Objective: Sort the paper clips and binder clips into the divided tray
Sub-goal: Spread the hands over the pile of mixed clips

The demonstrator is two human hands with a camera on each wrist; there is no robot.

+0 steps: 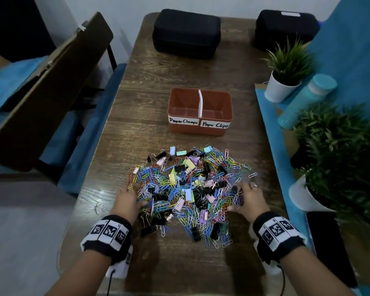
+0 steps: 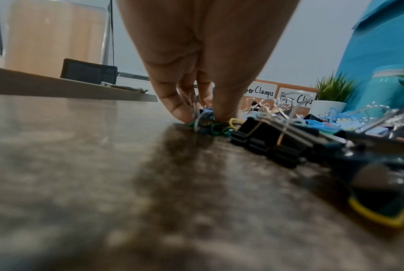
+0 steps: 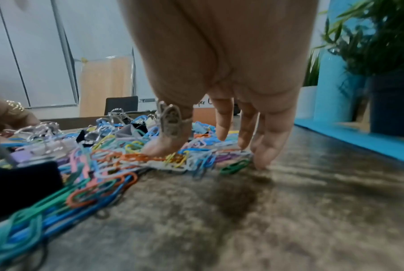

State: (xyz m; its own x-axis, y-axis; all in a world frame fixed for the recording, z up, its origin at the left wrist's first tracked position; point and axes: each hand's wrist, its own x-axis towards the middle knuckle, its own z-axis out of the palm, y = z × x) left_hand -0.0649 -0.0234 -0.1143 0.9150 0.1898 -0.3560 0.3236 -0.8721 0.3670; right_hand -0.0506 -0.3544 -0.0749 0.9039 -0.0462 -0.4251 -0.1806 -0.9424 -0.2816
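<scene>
A mixed pile of coloured paper clips and binder clips (image 1: 188,189) lies on the wooden table in the head view. Beyond it stands a red-brown tray (image 1: 201,130) split by a white divider (image 1: 200,103), labelled "Paper Clamps" on the left and "Paper Clips" on the right; both halves look empty. My left hand (image 1: 129,196) rests at the pile's left edge, its fingertips (image 2: 224,113) down on paper clips beside black binder clips (image 2: 273,143). My right hand (image 1: 247,196) rests at the pile's right edge with straight, spread fingers (image 3: 222,126) touching paper clips (image 3: 126,157). Neither hand holds anything.
Two black cases (image 1: 186,34) (image 1: 285,28) sit at the table's far end. Along the right stand potted plants (image 1: 286,71) (image 1: 340,167), a teal bottle (image 1: 308,99) and a dark phone (image 1: 329,246). A cardboard panel (image 1: 47,92) leans at the left.
</scene>
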